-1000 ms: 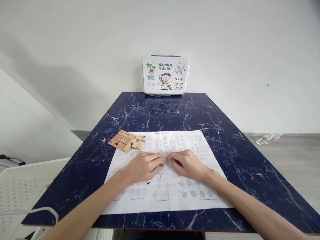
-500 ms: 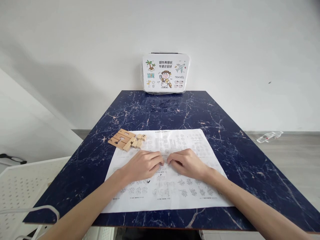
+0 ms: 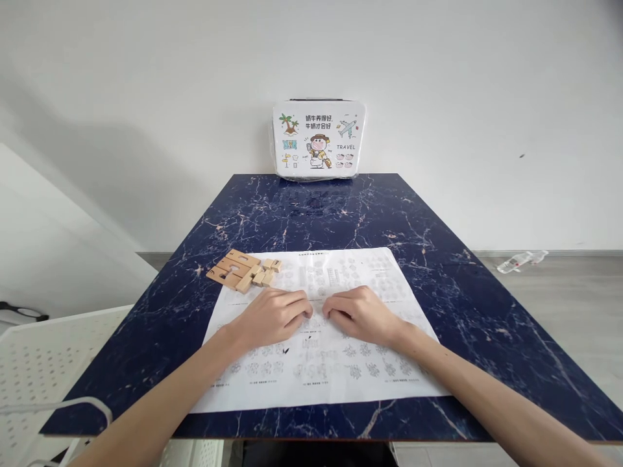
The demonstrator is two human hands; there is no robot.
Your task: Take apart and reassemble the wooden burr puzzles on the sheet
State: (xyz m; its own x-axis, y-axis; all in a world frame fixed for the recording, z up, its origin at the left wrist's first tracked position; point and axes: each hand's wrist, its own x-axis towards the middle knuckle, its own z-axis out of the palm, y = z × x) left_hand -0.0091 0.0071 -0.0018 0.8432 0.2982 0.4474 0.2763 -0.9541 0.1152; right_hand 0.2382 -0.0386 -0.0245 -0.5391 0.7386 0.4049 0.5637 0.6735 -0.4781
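Note:
My left hand [image 3: 278, 316] rests on a printed paper sheet [image 3: 321, 357], its fingers curled under and closed. Facing it a short gap away, my right hand [image 3: 363, 314] lies on the same sheet, also with curled fingers. Nothing shows in either hand; the undersides of the fingers are hidden. Beyond my left hand, at the sheet's far left corner, light wooden puzzle pieces [image 3: 238, 268] lie together. Some are flat with cut-out holes and printed numbers, others are small notched blocks. Small dark marks [image 3: 285, 351] show on the paper near my left wrist.
The dark blue marbled table [image 3: 335, 224] carries the sheet. A white cartoon-printed case [image 3: 318, 139] in clear wrap stands at its far edge against the wall. A white perforated surface [image 3: 43, 363] with a pale cable [image 3: 73, 403] is at left. A plastic bottle [image 3: 516, 262] lies on the floor at right.
The view has shifted slightly. The gap between my hands is a little wider, my left hand having slid slightly left. The wooden pieces and sheet stay in place.

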